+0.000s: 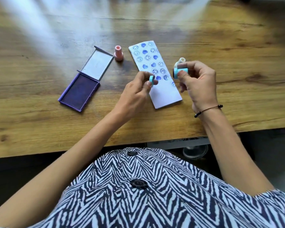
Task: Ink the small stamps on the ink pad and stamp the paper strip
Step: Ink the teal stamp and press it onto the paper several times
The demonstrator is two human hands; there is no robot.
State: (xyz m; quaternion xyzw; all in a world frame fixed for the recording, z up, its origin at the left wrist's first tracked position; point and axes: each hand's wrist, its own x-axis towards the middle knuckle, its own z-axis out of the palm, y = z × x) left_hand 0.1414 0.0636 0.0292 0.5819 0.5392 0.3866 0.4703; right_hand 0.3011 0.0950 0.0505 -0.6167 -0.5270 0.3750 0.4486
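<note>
A white paper strip (163, 94) lies on the wooden table, its far two thirds covered with blue smiley and heart prints. My right hand (197, 83) holds a light blue stamp (179, 72) on its side just right of the strip, its dark face turned left. My left hand (135, 91) pinches a small light blue cap (151, 80) above the strip's left edge. A cream stamp (181, 60) shows just behind my right fingers. A pink stamp (118, 53) stands upright left of the strip. The purple ink pad (80, 91) lies open at the left.
The ink pad's grey lid (97, 65) is folded back flat on the table (237, 55) beyond the pad. The table's front edge runs just above my lap. A beaded cord bracelet (207, 110) sits on my right wrist.
</note>
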